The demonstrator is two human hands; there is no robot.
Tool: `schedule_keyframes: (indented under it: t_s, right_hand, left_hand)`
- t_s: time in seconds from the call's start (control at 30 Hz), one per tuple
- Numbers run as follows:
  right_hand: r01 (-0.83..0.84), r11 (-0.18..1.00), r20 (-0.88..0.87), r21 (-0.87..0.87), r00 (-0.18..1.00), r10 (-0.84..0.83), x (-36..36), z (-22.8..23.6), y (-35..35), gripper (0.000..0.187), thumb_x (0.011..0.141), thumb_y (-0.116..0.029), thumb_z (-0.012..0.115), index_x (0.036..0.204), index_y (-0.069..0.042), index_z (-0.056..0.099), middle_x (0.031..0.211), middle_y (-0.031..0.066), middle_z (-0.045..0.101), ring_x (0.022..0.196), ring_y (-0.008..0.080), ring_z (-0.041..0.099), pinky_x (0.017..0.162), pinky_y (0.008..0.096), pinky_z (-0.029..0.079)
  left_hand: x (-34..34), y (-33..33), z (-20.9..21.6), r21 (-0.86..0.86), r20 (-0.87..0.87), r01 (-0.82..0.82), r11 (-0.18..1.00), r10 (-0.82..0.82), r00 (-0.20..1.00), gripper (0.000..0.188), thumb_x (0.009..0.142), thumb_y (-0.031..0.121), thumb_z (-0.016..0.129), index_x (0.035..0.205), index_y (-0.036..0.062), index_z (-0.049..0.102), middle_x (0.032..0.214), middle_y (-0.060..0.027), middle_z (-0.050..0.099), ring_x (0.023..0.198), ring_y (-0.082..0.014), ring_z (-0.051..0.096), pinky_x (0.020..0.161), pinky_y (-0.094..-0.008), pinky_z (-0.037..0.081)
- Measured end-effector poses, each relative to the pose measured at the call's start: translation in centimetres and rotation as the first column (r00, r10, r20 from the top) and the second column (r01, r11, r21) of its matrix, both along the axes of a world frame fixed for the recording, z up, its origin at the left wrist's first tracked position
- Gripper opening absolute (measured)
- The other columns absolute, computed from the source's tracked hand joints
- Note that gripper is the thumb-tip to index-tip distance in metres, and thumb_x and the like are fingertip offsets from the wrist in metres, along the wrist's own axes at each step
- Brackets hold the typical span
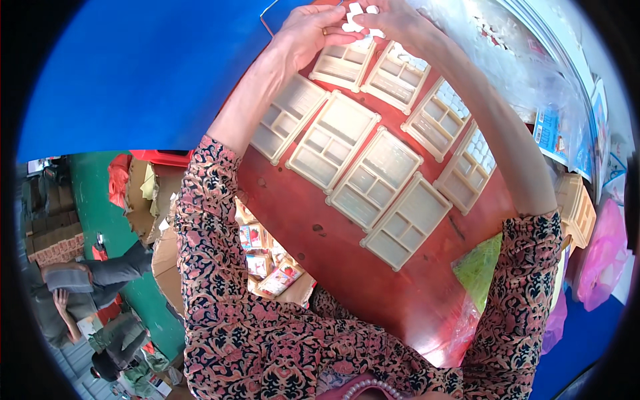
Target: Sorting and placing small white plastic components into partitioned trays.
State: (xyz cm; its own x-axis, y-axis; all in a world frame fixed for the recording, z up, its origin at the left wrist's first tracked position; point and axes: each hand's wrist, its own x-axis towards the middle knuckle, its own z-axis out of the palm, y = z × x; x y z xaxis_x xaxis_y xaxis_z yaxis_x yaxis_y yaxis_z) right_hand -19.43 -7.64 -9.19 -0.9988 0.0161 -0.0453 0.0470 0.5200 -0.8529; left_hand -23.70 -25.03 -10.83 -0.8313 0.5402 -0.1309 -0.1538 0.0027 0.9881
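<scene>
At the top of the view, my two hands meet over a group of small white blocks (357,18). My left hand (312,28) curls around them from one side, a ring on one finger. From the other side, the thumb and fingers of my right hand (399,24) close on the blocks; its fingers are partly cut off by the view's edge. Just below the hands lies a cream divided tray (343,67). Another tray (437,117) has white blocks (452,100) filling its far compartment. Nearer to me, a tray (333,141) in the front row has bare compartments.
Several such trays stand in two rows on the red table (320,263). Clear plastic bags (480,40) lie at the far right. Below the table's left edge, an open carton holds small printed packs (267,263). Other people (70,287) sit at the far left.
</scene>
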Motion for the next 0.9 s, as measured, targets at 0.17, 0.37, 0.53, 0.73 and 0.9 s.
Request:
schedule_keyframes:
  t_s: [0.17, 0.37, 0.53, 0.73, 0.9]
  right_hand:
    - [-0.017, 0.998, -0.091, 0.069, 0.996, 0.023, -0.6, -3.4, 1.9, 0.011, 0.085, -0.016, 0.066, 0.087, -0.005, 0.065, 0.070, 0.0017, 0.060, 0.063, 0.0115, 0.058, 0.055, 0.0272, 0.048]
    - [-0.135, 0.865, 0.132, -0.483, 0.965, 0.225, 0.6, -6.9, 2.8, 0.009, 0.086, -0.011, 0.063, 0.083, -0.004, 0.062, 0.075, 0.0030, 0.057, 0.066, 0.0109, 0.055, 0.057, 0.0249, 0.046]
    - [0.020, 0.962, 0.316, -0.272, 0.946, 0.069, 1.4, -7.6, 0.2, 0.009, 0.086, -0.012, 0.062, 0.086, -0.002, 0.063, 0.073, 0.0045, 0.058, 0.069, 0.0159, 0.058, 0.060, 0.0272, 0.047]
    - [-0.281, 0.958, -0.029, -0.063, 0.960, 0.280, 2.0, -9.5, -7.8, 0.021, 0.083, -0.012, 0.065, 0.100, 0.000, 0.061, 0.080, 0.0054, 0.061, 0.071, 0.0169, 0.059, 0.066, 0.0303, 0.048]
    - [-0.369, 0.853, -0.234, 0.370, 0.851, 0.470, 4.5, -10.3, -10.9, 0.037, 0.082, 0.005, 0.053, 0.118, -0.002, 0.051, 0.112, 0.0241, 0.054, 0.110, 0.0413, 0.051, 0.096, 0.0473, 0.042]
  left_hand:
    - [0.5, -0.7, -0.6, -0.195, -0.147, -0.099, 0.976, 0.071, 0.987, 0.033, 0.099, 0.022, 0.051, 0.117, -0.0048, 0.059, 0.106, -0.0166, 0.067, 0.099, -0.0245, 0.067, 0.087, -0.0327, 0.055]
    - [1.2, -6.2, -3.5, -0.647, -0.464, -0.240, 0.723, -0.125, 0.877, 0.025, 0.088, 0.019, 0.063, 0.100, -0.0018, 0.068, 0.086, -0.0137, 0.069, 0.078, -0.0196, 0.068, 0.070, -0.0302, 0.055]
    - [2.2, -9.9, -5.1, -0.859, -0.302, -0.059, 0.508, -0.411, 0.861, 0.025, 0.082, 0.020, 0.065, 0.091, -0.0031, 0.068, 0.074, -0.0082, 0.065, 0.067, -0.0148, 0.060, 0.063, -0.0299, 0.047]
    - [4.1, -10.4, -5.8, -0.818, -0.335, -0.086, 0.569, -0.349, 0.875, 0.024, 0.073, 0.020, 0.068, 0.081, -0.0034, 0.067, 0.077, -0.0149, 0.067, 0.074, -0.0282, 0.065, 0.068, -0.0364, 0.049]
    - [4.5, -11.1, -6.0, -0.794, -0.313, -0.090, 0.601, -0.277, 0.909, 0.026, 0.071, 0.018, 0.071, 0.085, -0.0040, 0.067, 0.078, -0.0161, 0.068, 0.073, -0.0264, 0.066, 0.068, -0.0364, 0.050]
